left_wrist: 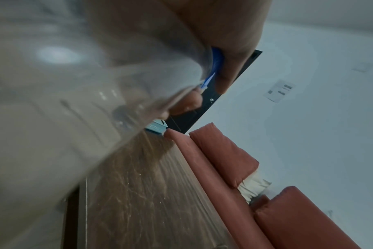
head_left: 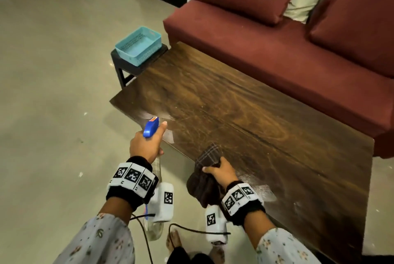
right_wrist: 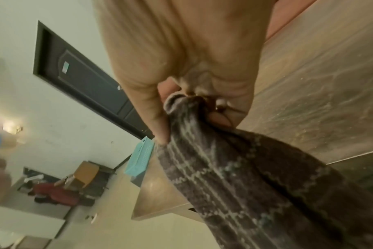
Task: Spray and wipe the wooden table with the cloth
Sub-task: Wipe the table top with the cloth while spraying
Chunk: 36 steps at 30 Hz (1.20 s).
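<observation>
My left hand [head_left: 149, 142] grips a clear spray bottle [head_left: 156, 224] by its neck, its blue trigger head [head_left: 151, 127] pointing at the near left corner of the wooden table [head_left: 245, 118]. A pale wet patch lies on the wood just ahead of the nozzle. In the left wrist view the clear bottle [left_wrist: 74, 101] fills the left side, with fingers [left_wrist: 228, 70] over the blue trigger [left_wrist: 215, 64]. My right hand [head_left: 221, 173] holds a bunched dark brown checked cloth [head_left: 204, 178] above the table's near edge. The right wrist view shows the cloth [right_wrist: 245, 185] hanging from my closed fingers [right_wrist: 160, 118].
A maroon sofa [head_left: 277, 46] with cushions runs along the table's far side. A teal plastic basket [head_left: 138, 45] sits on a small dark stool [head_left: 128, 65] at the table's left end. Pale floor [head_left: 53, 93] lies to the left, and a black cable [head_left: 145, 238] trails near my feet.
</observation>
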{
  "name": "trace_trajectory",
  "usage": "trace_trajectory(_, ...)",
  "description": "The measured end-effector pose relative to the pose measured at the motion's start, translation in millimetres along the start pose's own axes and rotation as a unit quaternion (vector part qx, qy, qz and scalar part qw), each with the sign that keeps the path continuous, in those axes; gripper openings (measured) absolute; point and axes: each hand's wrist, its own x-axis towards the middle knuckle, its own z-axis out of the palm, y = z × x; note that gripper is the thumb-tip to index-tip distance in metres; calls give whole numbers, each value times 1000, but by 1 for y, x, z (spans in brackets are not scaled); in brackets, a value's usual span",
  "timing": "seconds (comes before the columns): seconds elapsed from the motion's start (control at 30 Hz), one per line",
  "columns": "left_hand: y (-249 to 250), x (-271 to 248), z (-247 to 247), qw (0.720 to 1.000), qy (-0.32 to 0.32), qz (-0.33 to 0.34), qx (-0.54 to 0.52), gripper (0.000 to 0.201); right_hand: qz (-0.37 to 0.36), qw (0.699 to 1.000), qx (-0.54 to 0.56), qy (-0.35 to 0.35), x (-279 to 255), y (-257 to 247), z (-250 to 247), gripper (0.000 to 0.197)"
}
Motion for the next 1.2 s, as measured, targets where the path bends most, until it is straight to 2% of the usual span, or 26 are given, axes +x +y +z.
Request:
trace_trajectory(0.1, 10, 9, -30, 1000, 21, 9, -2, 26, 19, 997, 79, 3, 9, -20, 14, 54)
trace_trajectory(0.17, 15, 17, -47, 999, 33, 13, -9, 28, 43, 995, 90, -14, 20, -29, 24, 62)
trace_trajectory(0.23, 21, 27, -67, 999, 42, 21, -4, 37, 55, 992, 104, -34, 20, -49, 35, 52)
trace_trajectory(0.33, 28, 41, -91, 998, 51, 28, 7, 44, 62, 986, 151, -35, 16, -84, 44, 26)
trace_trajectory(0.43, 35, 56, -113, 997, 67, 29, 8, 45, 40, 985, 164, -27, 21, -110, 54, 32)
trace_trajectory(0.53, 38, 76, -133, 997, 77, 21, -17, 41, -4, 985, 169, -33, 23, -138, 69, 22)
trace_trajectory(0.73, 50, 137, -168, 994, 93, 21, -46, 40, -31, 981, 182, -54, 57, -200, 101, 22)
trace_trajectory(1.0, 93, 235, -199, 993, 100, 58, 8, 37, -62, 980, 190, -9, 118, -300, 150, 58)
trace_trajectory(1.03, 98, 247, -201, 992, 102, 68, 8, 36, -60, 979, 195, -18, 125, -313, 155, 56)
trace_trajectory(1.13, 108, 286, -208, 990, 108, 94, -14, 29, -45, 974, 218, -37, 147, -352, 169, 30)
trace_trajectory(1.2, 113, 307, -211, 988, 108, 109, -22, 27, -31, 970, 239, -38, 160, -371, 175, 33)
